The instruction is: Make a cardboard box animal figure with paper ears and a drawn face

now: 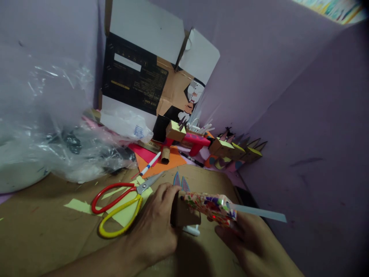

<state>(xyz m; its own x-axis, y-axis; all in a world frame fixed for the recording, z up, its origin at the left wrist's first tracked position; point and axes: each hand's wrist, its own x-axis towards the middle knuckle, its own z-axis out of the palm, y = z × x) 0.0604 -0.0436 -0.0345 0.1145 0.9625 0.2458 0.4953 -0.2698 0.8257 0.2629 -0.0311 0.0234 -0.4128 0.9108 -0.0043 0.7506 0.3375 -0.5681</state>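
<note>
My left hand (159, 219) is closed around a small brown cardboard box (184, 213). Two pointed blue-and-purple paper ears (181, 182) show just beyond it. My right hand (255, 238) grips a flower-patterned glue gun (209, 206), with a small red light on its side. A long translucent glue stick (261, 212) juts out of the gun's rear, to the right. The gun's front end is at the box, but I cannot tell whether its tip touches. Below the box, a white object (192, 230) is partly visible.
Scissors (127, 202) with red and yellow handles lie left on yellow paper scraps, atop a cardboard sheet (37, 219). Behind are a white pen (150, 163), orange paper (175, 163) and several small box figures (221, 148). Clear plastic bags (66, 127) and an opened carton (138, 73) stand against the wall.
</note>
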